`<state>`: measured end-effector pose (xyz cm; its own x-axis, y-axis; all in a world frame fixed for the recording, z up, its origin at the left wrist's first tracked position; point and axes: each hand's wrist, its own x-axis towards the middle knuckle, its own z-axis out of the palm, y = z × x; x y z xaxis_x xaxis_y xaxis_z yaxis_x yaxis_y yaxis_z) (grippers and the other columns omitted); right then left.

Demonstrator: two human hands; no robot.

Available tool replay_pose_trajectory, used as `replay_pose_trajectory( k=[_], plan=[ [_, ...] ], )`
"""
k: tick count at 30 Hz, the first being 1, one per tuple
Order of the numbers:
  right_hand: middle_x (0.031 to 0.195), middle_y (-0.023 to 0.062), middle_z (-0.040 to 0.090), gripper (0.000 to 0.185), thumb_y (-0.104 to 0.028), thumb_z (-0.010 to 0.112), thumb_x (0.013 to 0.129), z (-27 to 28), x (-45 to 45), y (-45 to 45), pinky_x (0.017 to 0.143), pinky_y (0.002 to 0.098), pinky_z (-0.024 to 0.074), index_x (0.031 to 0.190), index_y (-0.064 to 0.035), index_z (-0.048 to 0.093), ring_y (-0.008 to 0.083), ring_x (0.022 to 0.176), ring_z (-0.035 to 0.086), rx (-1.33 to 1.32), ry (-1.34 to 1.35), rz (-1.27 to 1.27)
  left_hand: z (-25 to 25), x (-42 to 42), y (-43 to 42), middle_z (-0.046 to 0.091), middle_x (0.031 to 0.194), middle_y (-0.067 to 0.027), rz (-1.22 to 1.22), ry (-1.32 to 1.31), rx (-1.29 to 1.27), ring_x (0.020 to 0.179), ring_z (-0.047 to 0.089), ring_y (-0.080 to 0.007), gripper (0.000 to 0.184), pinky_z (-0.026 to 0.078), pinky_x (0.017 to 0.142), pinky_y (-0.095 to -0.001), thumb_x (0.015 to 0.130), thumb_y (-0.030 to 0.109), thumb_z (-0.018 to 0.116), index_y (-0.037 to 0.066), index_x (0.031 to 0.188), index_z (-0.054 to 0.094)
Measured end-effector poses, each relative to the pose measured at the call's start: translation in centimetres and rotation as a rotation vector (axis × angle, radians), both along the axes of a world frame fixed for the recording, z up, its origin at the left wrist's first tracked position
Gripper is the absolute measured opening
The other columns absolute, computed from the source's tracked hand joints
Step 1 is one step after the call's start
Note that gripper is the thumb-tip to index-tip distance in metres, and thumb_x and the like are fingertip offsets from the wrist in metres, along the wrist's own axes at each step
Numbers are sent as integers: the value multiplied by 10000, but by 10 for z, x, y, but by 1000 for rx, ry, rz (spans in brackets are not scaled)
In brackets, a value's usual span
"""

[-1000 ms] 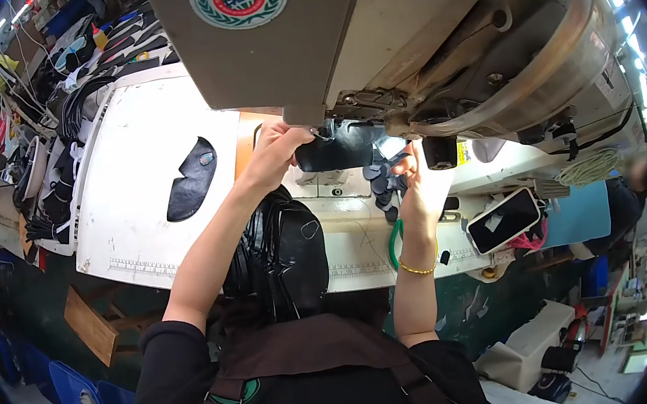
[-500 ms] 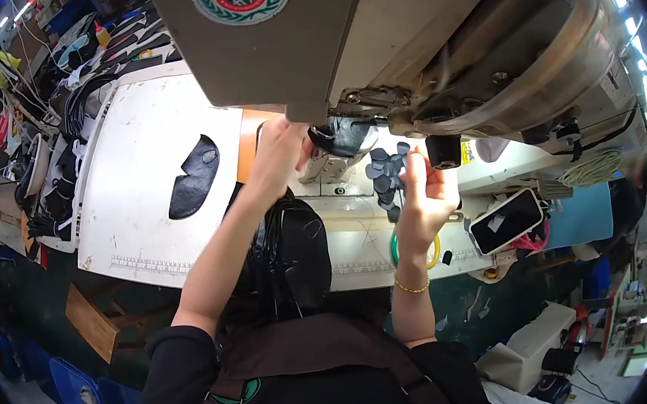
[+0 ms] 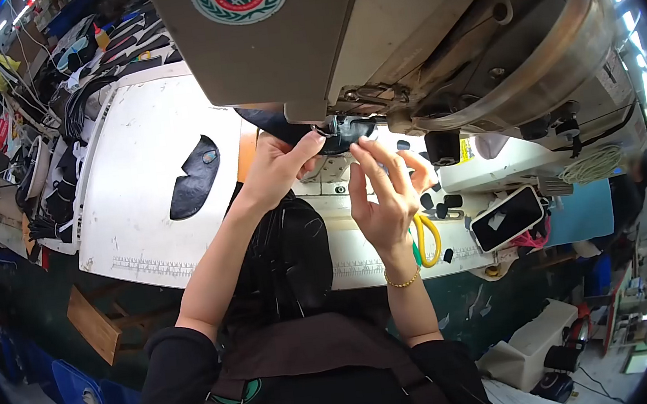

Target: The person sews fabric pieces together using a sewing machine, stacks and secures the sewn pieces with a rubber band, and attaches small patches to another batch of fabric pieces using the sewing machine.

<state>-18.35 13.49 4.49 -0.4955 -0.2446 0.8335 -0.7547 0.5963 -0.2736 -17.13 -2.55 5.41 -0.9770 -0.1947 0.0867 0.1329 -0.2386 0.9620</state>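
Under the head of a large sewing machine (image 3: 269, 58) lies a glossy black piece (image 3: 348, 131). My left hand (image 3: 284, 163) pinches its near edge, thumb on top, just left of the needle area. My right hand (image 3: 386, 195) has its fingers apart, with the fingertips at the right part of that piece. Small dark round pieces (image 3: 441, 207) lie partly hidden behind my right hand. On the white table to the left rests a separate curved black piece (image 3: 196, 177) with a notch and a small shiny spot.
A stack of black pieces (image 3: 289, 245) hangs at the table's front edge. Yellow-handled scissors (image 3: 427, 240) and a phone (image 3: 507, 220) lie on the right. A wooden stool (image 3: 93, 321) and a blue bin (image 3: 84, 397) stand lower left. A person (image 3: 636, 177) is partly visible far right.
My right hand has moved left from beside the small round pieces to the black piece. The black piece has turned and now extends left behind my left hand.
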Motion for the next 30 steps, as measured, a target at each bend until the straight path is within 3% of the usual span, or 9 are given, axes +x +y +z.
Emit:
replay_pose_trajectory(
  k=[5,15,19,21,22,24,25,29,30],
  plan=[
    [1067,3,658,300,-20,650,730,-1,-9,1,911,325,374,1014,-108,687,104,792,596,34,42,9,-9,-2,2,505,547,9,2,41,19,467,407,-37,185,283,409,-164,877,135,587,34,725,617],
    [1023,5,669,335,-10,644,704,9,-15,-6,913,337,374,1028,-89,677,113,785,607,36,-21,32,-6,-7,2,489,506,-16,77,4,70,442,386,-64,314,285,426,-173,877,154,557,33,587,574],
    [1020,5,669,315,-9,641,708,8,-16,-8,917,336,371,1013,-79,677,121,764,607,18,-38,28,30,32,4,512,549,-33,136,-93,-148,462,414,-88,282,318,435,-205,869,164,573,10,633,582],
    [1021,5,668,309,-8,640,708,6,-16,-8,915,335,371,1007,-76,678,122,768,606,2,-58,41,38,16,-5,585,642,-63,510,241,-480,499,471,-124,212,376,449,-267,850,170,602,-8,734,616],
    [1022,5,667,303,-7,639,708,5,-18,-8,914,334,370,1002,-73,678,124,771,605,-15,-73,56,42,2,-14,585,642,-63,514,241,-479,499,471,-124,212,376,449,-267,850,170,602,-8,734,616],
    [1023,6,665,292,-4,637,709,5,-19,-8,911,332,368,990,-66,679,126,778,603,-53,-100,86,46,-23,-32,646,757,-94,388,354,-1211,590,549,-152,161,449,523,-307,823,150,627,-10,840,637],
    [1023,6,665,292,-4,637,709,3,-20,-8,911,332,368,990,-66,679,126,778,603,-53,-97,90,46,-25,-35,646,757,-94,393,355,-1212,590,549,-152,161,449,523,-307,823,150,627,-10,840,637],
    [1039,21,655,304,6,632,706,-3,-26,-5,898,327,367,995,-73,684,139,814,593,-102,-47,218,40,-32,-43,663,803,-114,75,-23,-601,659,600,-176,252,492,576,-297,743,174,707,-17,901,658],
    [1039,21,655,304,6,632,706,-2,-25,-7,898,327,367,995,-73,684,139,814,593,-109,-47,214,32,-29,-43,657,786,-101,31,25,-526,632,593,-172,275,488,552,-282,733,181,722,-15,914,659]
  ],
)
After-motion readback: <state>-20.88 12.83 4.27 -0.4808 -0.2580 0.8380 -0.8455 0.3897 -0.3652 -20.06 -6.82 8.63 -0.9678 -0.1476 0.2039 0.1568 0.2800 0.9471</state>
